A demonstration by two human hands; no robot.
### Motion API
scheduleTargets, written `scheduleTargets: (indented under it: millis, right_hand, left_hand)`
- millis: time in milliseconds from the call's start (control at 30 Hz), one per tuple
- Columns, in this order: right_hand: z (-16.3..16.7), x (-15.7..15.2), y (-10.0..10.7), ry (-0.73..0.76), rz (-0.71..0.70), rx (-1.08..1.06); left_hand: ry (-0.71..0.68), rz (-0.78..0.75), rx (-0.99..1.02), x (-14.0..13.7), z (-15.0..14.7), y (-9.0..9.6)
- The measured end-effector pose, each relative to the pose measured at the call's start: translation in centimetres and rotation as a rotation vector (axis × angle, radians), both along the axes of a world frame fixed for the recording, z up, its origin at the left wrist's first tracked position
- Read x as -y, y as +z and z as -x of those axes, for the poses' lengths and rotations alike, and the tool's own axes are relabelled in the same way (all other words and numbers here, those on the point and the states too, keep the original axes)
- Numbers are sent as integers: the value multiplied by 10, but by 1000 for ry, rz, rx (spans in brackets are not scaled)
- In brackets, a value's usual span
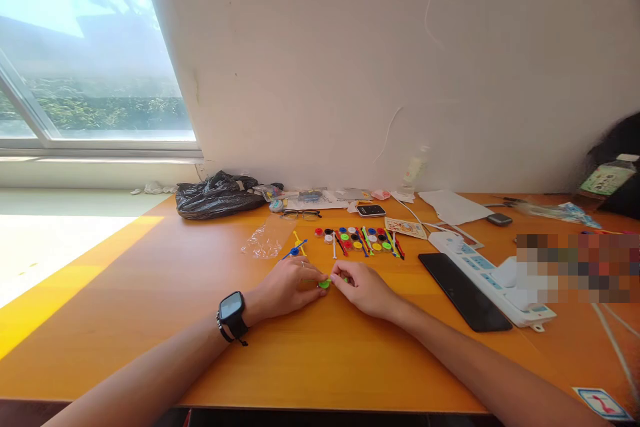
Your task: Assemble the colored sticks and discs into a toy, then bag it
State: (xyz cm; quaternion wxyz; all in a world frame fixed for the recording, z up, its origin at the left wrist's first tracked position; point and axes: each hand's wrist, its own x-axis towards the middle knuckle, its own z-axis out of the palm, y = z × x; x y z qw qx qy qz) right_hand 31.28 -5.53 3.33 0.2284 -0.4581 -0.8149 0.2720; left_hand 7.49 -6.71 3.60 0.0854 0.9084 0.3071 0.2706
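My left hand (289, 283), with a watch on its wrist, pinches a small green round plastic piece (325, 284) low over the table. Close beside it, my right hand (361, 285) has its fingers closed at the edge of that piece. A bit of green shows between the right fingers, too small to name. Just beyond my left hand lie a blue arrow-shaped piece with a round hub (295, 251) and a yellow arrow-shaped piece (301, 240). Behind my right hand, several coloured round pieces and arrow sticks (357, 240) lie in a group.
A black phone (463, 290) and white power strip (487, 273) lie to the right. Clear plastic wrap (265, 238) lies left of the pieces. Along the wall are a black plastic bag (220, 197), glasses (301, 215) and papers (453, 205). The wooden table's (320, 373) front edge is near me.
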Motion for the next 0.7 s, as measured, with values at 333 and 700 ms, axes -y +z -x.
scheduleTargets:
  millis: [333, 700]
  right_hand:
    - [0, 6, 5, 17, -45, 51]
    - [-11, -1, 10, -67, -37, -230]
  left_hand:
    - [-56, -60, -55, 5, -5, 3]
    - [71, 15, 160, 11, 2, 14]
